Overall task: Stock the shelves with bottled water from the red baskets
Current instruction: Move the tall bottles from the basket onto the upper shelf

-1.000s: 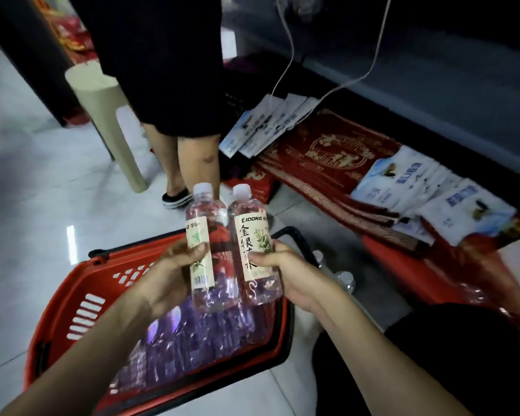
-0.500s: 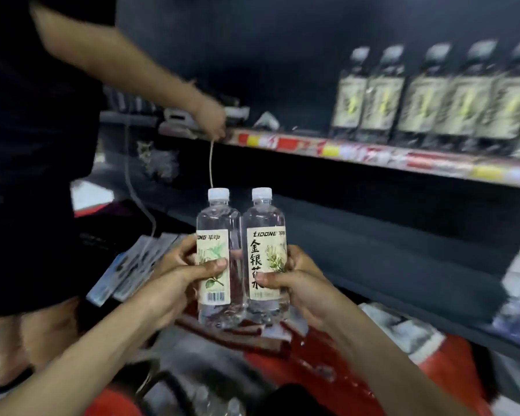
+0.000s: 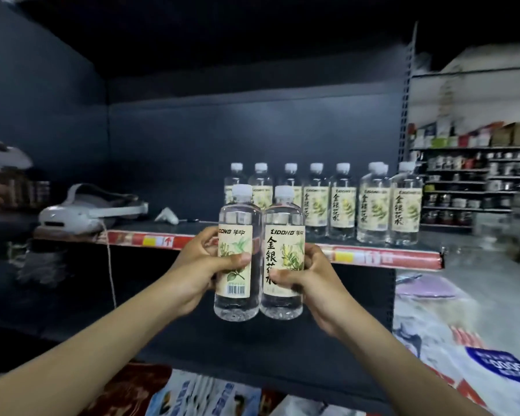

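Bottles (image 3: 237,214) now at shelf (image 3: 373,256) level

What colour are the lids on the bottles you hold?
Both lids are white; the head view shows them best.

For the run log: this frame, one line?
left hand grips left clear plastic bottle | right hand grips right clear plastic bottle | both upright

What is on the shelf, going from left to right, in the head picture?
White device → small white object → row of bottles.
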The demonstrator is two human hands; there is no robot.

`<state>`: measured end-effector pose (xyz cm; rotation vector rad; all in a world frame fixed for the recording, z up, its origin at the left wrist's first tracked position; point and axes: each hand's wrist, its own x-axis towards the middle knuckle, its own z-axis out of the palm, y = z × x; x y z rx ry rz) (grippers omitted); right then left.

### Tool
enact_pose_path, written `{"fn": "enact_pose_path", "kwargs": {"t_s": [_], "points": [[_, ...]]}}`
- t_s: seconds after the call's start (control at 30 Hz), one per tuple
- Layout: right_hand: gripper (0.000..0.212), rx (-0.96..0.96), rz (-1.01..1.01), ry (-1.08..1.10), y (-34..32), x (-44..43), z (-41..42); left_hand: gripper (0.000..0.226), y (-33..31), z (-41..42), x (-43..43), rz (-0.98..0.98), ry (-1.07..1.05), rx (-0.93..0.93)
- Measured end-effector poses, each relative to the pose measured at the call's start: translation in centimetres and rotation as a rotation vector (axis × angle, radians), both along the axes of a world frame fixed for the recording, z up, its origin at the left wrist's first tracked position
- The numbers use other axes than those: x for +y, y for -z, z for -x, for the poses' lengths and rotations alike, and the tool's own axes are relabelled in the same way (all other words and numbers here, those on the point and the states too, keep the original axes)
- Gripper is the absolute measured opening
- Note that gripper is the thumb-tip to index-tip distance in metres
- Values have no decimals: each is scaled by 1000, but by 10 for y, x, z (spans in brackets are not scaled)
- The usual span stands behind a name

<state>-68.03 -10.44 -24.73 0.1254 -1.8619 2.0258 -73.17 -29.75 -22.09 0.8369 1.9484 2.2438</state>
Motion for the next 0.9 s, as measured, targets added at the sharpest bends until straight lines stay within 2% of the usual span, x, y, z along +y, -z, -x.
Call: {"fn": "enact_pose_path", "kwargs": {"t_s": [0.23,0.47,0.6,0.7,0.9], "points": [[67,95,-29,164,-23,39,35,101,-18,51,59,7,-59,70],[68,210,-109,267,-50,52,83,81,-48,101,92,-61,-161,146],[85,245,-198,421,-55,42,115,79,-57,128,96,-63,-228,166],[96,246,-220,406,-57,33,131,72,-61,145,91,-39,-273,174],[94,219,-187,359,-49,25,174,71,-54,180,67,37,-365,205]]}}
